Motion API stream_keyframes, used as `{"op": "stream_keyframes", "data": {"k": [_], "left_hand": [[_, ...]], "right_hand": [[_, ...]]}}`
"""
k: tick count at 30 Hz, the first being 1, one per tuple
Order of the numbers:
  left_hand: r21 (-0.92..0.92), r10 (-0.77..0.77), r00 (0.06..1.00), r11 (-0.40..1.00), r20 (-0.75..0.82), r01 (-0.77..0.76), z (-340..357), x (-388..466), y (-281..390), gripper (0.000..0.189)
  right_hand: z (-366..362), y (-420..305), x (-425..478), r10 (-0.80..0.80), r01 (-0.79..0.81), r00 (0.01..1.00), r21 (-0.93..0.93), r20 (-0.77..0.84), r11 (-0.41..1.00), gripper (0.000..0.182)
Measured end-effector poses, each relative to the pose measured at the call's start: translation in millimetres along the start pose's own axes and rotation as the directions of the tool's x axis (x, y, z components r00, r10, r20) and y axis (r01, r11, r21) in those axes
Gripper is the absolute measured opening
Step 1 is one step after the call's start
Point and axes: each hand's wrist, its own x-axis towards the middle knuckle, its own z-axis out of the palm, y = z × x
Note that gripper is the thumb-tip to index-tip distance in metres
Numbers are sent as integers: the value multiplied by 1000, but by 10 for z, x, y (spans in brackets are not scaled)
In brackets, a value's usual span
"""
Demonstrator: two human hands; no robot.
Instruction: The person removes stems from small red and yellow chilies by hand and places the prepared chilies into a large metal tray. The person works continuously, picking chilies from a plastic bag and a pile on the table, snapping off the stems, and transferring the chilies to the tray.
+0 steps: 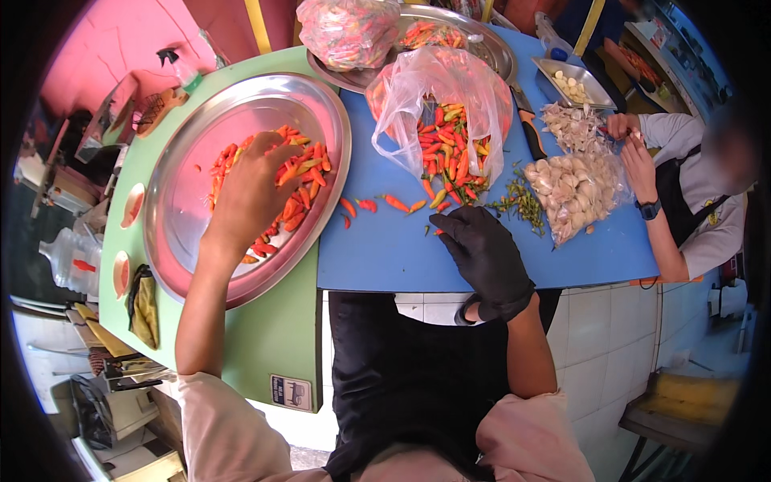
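Note:
My bare left hand (256, 181) is over a heap of red and orange chilies (307, 172) on a large round metal tray (174, 199); its fingertips are among the chilies, and whether they grip one is hidden. My right hand (485, 259), in a black glove, is low over the blue tabletop, with a small red chili (438, 232) at its thumb and fingertips. Just beyond it an open clear plastic bag (403, 132) spills red, orange and green chilies (449, 150). Loose chilies (394, 202) lie between tray and bag. Green stems (524, 205) are piled right of the bag.
A knife with an orange and black handle (531, 135) lies beyond the stems. A bag of garlic (569, 196), garlic skins (575, 129) and a metal pan of peeled cloves (545, 66) are at the right, near a co-worker's hands (638, 159). A filled chili bag (349, 33) stands at the back.

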Motion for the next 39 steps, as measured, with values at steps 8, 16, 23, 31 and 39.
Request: {"op": "stream_keyframes", "data": {"k": [8,16,23,31,39], "left_hand": [[-591,149,956,806,253,30,46,-201,865,29],[-766,251,815,557,522,320,455,-398,923,26],[-762,396,717,-63,573,644,604,-531,962,23],[-814,220,843,-230,491,534,837,-588,1064,19],[-999,300,953,30,37,29,911,-822,1072,17]], "right_hand": [[-151,-261,-137,150,-167,986,551,77,818,21],[-25,-337,-259,173,-263,965,735,198,625,19],[-101,-263,-262,83,-156,987,715,136,682,11],[-160,-176,130,259,-146,955,535,-144,832,21],[332,-356,989,-387,387,920,8,55,922,32]]}}
